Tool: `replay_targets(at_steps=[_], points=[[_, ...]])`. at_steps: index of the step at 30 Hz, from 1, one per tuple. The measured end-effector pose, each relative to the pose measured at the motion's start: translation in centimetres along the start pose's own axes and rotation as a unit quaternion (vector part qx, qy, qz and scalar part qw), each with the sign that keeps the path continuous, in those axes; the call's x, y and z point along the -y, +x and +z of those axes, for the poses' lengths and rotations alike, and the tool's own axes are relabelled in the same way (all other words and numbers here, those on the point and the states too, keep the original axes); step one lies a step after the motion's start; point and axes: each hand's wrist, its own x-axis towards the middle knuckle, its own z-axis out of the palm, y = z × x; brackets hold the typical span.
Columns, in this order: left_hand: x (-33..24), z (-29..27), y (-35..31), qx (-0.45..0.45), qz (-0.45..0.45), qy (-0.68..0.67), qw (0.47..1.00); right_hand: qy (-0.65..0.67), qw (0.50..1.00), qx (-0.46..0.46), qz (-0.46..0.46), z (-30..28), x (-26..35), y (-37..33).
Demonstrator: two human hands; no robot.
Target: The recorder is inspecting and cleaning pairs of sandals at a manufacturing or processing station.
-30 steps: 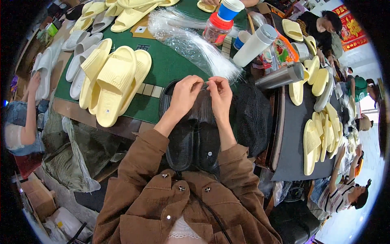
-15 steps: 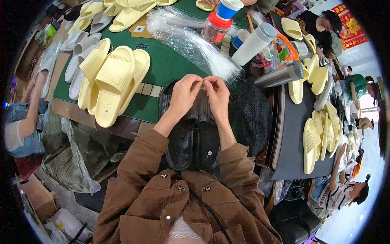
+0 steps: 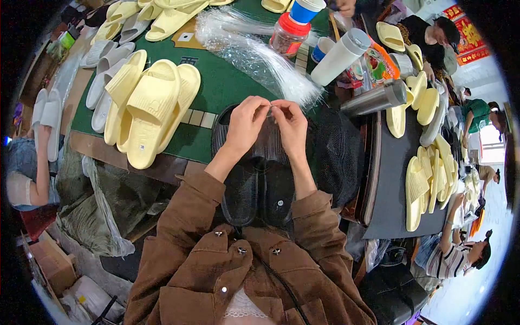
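Observation:
A pair of black slide slippers lies at the near edge of the table, in front of my body. Over their straps, my left hand and my right hand meet fingertip to fingertip. Both hands are closed in a pinch; what sits between the fingers is too small and thin to make out. Just beyond them spreads a bundle of clear thin plastic strands on the green tabletop. To the left of my hands, cream slippers lean together in a stack.
Grey slippers lie farther left. At the back right stand a red-lidded jar with a blue cup on it, a white bottle and a steel flask. Black mesh material borders my right side. Co-workers sit around.
My hands stay over the black slippers, still pinching, with only slight finger movement. At the left, a co-worker's grey slippers have shifted and now show as a pair. Another person's hand at the top moved right.

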Motion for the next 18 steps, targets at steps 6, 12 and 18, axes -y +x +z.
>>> replay_targets(at_steps=[6, 12, 18], points=[[0.1, -0.3, -0.2, 0.006, 0.011, 0.014, 1.0, -0.084, 0.994, 0.019, -0.072, 0.5, 0.6, 0.0], [0.6, -0.1, -0.1, 0.001, 0.016, 0.014, 1.0, -0.096, 0.991, -0.001, -0.091, 1.1, 0.7, -0.1], [0.1, 0.9, 0.3, 0.039, 0.01, 0.027, 0.999, 0.156, 0.986, -0.054, -0.036, -1.5, 3.3, -0.5]])
